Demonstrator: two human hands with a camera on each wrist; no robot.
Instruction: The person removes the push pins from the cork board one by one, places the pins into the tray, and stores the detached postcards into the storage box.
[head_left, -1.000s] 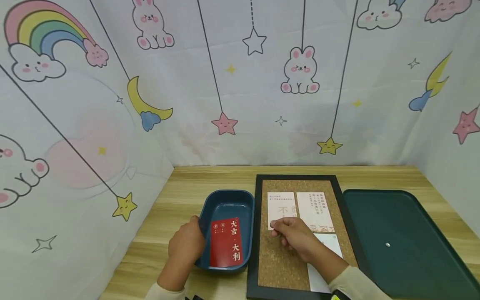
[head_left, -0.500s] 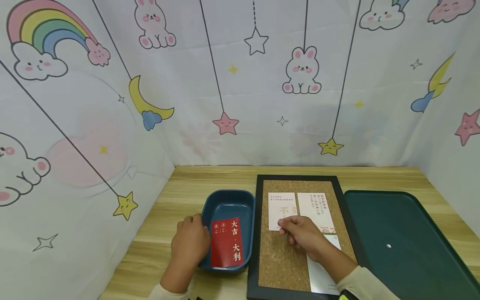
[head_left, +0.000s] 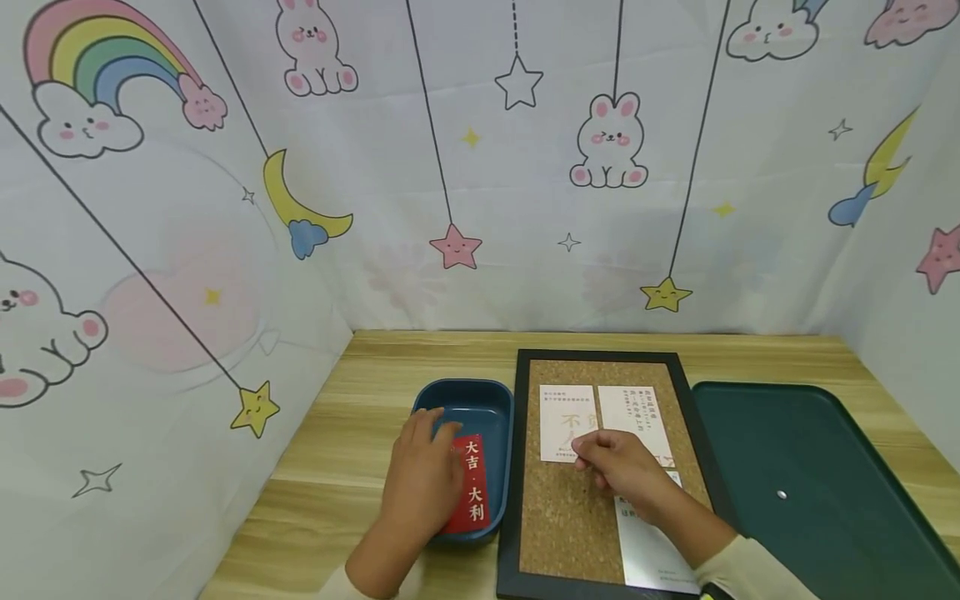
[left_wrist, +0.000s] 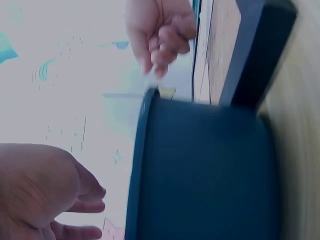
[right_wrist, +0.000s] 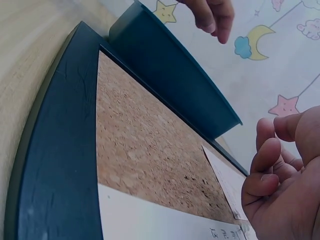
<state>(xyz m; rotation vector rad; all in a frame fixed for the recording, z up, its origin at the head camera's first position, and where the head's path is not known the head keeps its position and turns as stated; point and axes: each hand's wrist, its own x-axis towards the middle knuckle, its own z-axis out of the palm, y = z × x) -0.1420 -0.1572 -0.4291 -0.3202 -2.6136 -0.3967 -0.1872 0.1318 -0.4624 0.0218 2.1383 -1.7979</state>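
My left hand reaches over the blue bin with its fingers spread and bent. It covers part of the red card with white lettering inside the bin. In the left wrist view the left hand is beside the bin's wall. My right hand hovers above the corkboard, thumb and index fingertip together, other fingers curled. I cannot tell whether something tiny is pinched there. Its fingertips overlap the upper left white card; the hand also partly hides the lower right white card.
A second white card lies at the corkboard's upper right. The board's raised black frame stands close beside the bin. To the right, a dark green tray bears one small round silver piece. A patterned cloth encloses the table.
My left hand has left the bin's left rim, moved right over the bin and spread its fingers above the red card. My right hand has shifted slightly right, still pinched.
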